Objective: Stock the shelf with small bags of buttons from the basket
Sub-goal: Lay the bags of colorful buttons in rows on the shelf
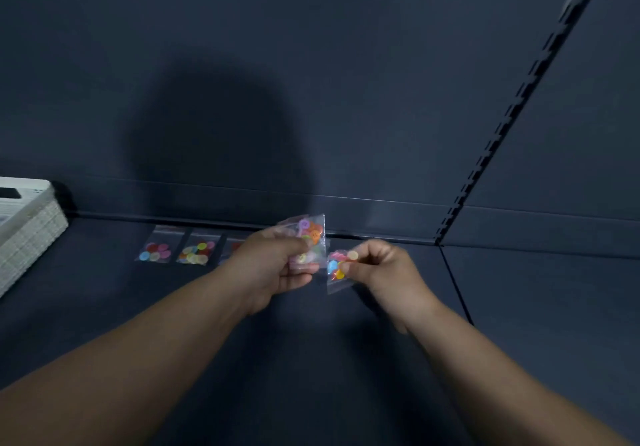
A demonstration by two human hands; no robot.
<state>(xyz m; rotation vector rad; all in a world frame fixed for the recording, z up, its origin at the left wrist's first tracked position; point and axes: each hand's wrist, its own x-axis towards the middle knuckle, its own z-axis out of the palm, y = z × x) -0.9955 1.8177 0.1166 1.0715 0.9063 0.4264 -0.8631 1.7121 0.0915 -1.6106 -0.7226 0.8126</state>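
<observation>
Right hand (384, 272) pinched a single bag (337, 269) of buttons between thumb and fingertips; left hand (273, 265) was closed around a small bunch of bags (310, 237), both held just above the dark shelf (346, 359). Two bags (156, 251) (197, 252) lay in a row by the back wall, a third (233, 248) partly hidden behind the left hand. White box (24, 224) at far left. Basket not in view. Stocking looked early, several bags left to place.

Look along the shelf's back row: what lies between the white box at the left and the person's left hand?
In the head view, two button bags lie flat between the white box and the left hand; a third bag shows partly behind that hand.
</observation>
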